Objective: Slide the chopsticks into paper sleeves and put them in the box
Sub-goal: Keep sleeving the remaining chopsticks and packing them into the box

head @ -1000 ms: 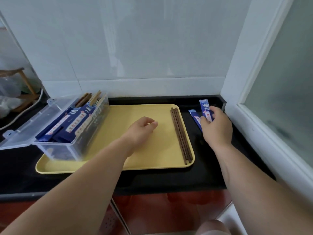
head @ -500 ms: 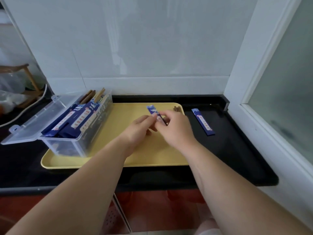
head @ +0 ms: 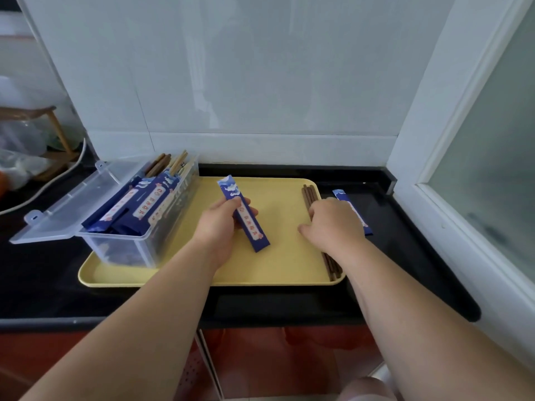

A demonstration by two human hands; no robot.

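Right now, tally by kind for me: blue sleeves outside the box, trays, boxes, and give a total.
sleeves outside the box: 2 (held sleeve in the left hand, counter sleeve)
tray: 1
box: 1
total: 4

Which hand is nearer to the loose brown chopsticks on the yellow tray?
Right. The right hand is directly over the chopsticks at the tray's right edge, covering their middle. The left hand is off to their left, mid-tray, holding a blue sleeve.
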